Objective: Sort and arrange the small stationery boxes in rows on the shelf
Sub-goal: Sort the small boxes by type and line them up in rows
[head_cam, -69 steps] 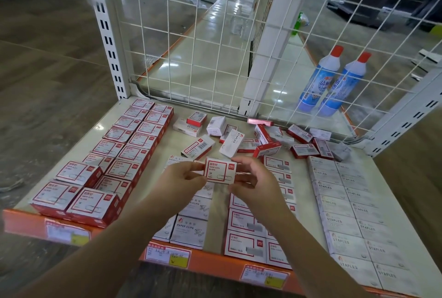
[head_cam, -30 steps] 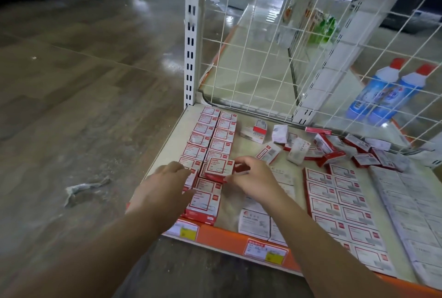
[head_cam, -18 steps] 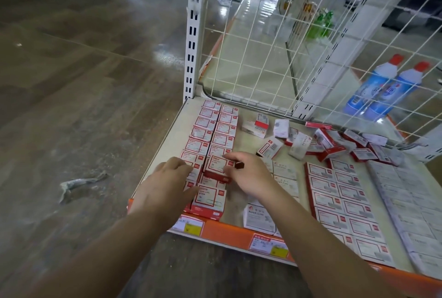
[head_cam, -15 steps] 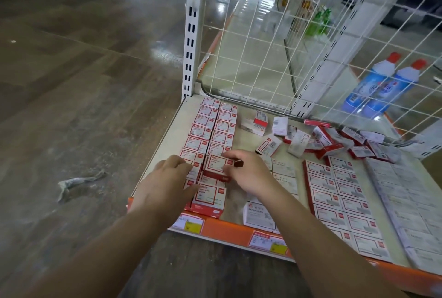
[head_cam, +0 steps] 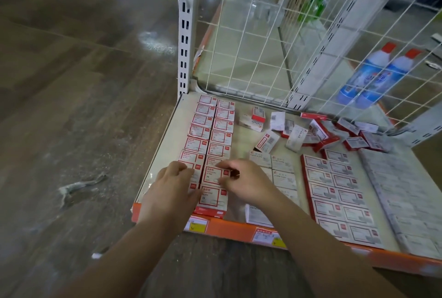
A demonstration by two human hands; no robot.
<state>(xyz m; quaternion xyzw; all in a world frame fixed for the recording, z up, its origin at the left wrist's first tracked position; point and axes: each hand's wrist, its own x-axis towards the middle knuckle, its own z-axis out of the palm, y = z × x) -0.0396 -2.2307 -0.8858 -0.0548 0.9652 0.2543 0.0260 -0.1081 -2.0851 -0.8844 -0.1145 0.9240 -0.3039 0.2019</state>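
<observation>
Lying near the shelf's (head_cam: 241,229) front left corner, the red-and-white box (head_cam: 214,176) is sitting second from the front in the right of two left-edge columns, between both hands. The right hand (head_cam: 246,181) is pinching its right side with curled fingers and thumb. The left hand (head_cam: 171,188) is resting just left of it on neighbouring boxes (head_cam: 191,168), fingers loosely bent, gripping nothing. Farther back, loose boxes (head_cam: 311,135) are lying scattered along the rear edge.
</observation>
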